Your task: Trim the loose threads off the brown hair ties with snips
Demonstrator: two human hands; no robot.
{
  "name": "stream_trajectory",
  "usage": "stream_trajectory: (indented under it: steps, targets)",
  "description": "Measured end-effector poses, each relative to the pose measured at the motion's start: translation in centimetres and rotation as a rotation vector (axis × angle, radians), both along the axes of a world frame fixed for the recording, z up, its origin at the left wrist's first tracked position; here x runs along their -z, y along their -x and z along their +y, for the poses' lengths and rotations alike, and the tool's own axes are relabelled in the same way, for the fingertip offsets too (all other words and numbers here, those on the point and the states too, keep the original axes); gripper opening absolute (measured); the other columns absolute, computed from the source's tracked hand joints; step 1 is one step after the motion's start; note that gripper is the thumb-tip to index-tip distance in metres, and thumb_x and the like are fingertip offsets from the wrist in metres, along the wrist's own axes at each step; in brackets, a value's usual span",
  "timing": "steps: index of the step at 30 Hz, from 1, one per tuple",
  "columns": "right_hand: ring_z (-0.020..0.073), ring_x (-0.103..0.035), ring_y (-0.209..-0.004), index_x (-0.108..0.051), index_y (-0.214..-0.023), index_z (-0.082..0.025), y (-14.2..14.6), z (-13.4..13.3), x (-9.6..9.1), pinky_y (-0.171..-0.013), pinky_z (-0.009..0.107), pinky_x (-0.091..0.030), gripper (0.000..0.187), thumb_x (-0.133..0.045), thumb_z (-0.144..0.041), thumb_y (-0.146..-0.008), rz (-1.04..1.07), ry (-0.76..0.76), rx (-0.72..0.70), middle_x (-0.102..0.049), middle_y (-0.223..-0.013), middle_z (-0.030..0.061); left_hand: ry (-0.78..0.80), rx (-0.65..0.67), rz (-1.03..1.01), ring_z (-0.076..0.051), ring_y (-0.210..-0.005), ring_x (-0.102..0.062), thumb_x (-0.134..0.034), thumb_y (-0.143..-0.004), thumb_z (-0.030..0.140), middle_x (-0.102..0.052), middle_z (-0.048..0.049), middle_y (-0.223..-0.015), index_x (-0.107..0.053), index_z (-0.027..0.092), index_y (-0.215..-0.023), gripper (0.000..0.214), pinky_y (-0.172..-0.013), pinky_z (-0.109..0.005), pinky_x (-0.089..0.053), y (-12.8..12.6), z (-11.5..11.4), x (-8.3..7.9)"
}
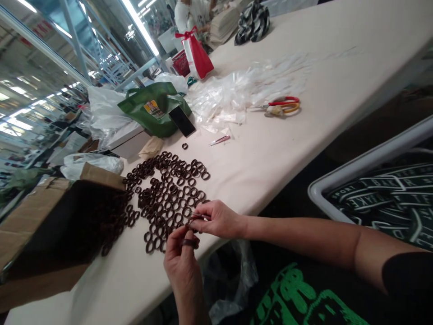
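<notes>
Over the table's near edge, my left hand (pixel 184 255) pinches a small dark brown ring-shaped band (pixel 188 243) between thumb and fingers. My right hand (pixel 219 220) meets it from the right, its fingers closed on a thin metal-tipped tool (pixel 199 215); most of the tool is hidden in the grip. The fingertips of both hands nearly touch, with dark band material between them. Just beyond lies a spread pile of the same brown bands (pixel 172 203). An open cardboard box (pixel 37 216) on its side stands left of the pile, more bands at its mouth.
Red-handled tweezers or snips (pixel 219 140) and large scissors (pixel 284 107) lie farther back. Behind the pile are a phone (pixel 181 121), a green bag (pixel 152 108), clear plastic bags (pixel 233 95) and a red-and-white bag (pixel 198 56). A grey-rimmed bin (pixel 316 192) of printed straps stands right.
</notes>
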State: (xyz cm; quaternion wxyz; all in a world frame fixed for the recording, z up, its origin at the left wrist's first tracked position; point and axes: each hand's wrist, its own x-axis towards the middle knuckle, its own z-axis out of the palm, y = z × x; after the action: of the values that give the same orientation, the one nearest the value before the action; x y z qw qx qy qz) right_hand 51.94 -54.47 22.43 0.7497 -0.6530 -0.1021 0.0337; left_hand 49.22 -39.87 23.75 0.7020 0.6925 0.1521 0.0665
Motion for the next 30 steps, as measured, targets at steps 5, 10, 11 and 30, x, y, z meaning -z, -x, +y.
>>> stream_trajectory:
  steps: [5,10,11,30]
  targets:
    - [0.0084,-0.043,-0.062,-0.064,-0.079,-0.013,1.7,-0.3,0.5,-0.055,0.020,-0.035,0.024,-0.066,-0.037,-0.084,-0.068,-0.016,0.004,-0.055,-0.067,-0.0029,-0.147,0.054,-0.128,-0.006,-0.052,-0.053,-0.071,-0.068,0.018,-0.067,0.0017,-0.079,-0.069,0.019,-0.095,0.027,-0.050,-0.018,-0.043,1.0,-0.4,0.2]
    - [0.0087,-0.047,-0.064,-0.064,-0.091,-0.014,3.0,0.2,1.4,-0.059,0.021,-0.039,0.024,-0.070,-0.034,-0.080,-0.004,-0.114,0.097,-0.058,-0.075,-0.0018,-0.277,0.060,-0.122,-0.008,-0.048,-0.050,-0.065,-0.066,0.019,-0.063,0.0038,-0.063,-0.070,0.018,-0.089,0.023,-0.046,-0.018,-0.038,1.5,-0.8,0.3]
    - [0.0084,-0.047,-0.064,-0.063,-0.091,-0.014,3.2,0.2,1.5,-0.059,0.021,-0.040,0.022,-0.070,-0.032,-0.080,0.013,-0.132,0.105,-0.058,-0.075,-0.0017,-0.289,0.059,-0.103,-0.008,-0.047,-0.049,-0.066,-0.066,0.020,-0.061,0.0046,-0.060,-0.070,0.018,-0.087,0.021,-0.045,-0.018,-0.037,1.5,-0.8,0.4]
    - [0.0074,-0.057,-0.057,-0.058,-0.080,-0.015,3.5,-1.3,1.2,-0.040,0.013,-0.039,0.016,-0.065,-0.028,-0.085,0.443,-0.369,-0.129,-0.065,-0.070,-0.0016,0.605,0.197,0.296,0.000,-0.047,-0.043,-0.075,-0.074,0.022,-0.065,-0.0028,-0.074,-0.071,0.011,-0.079,0.013,-0.037,-0.007,-0.033,1.9,-0.7,2.2]
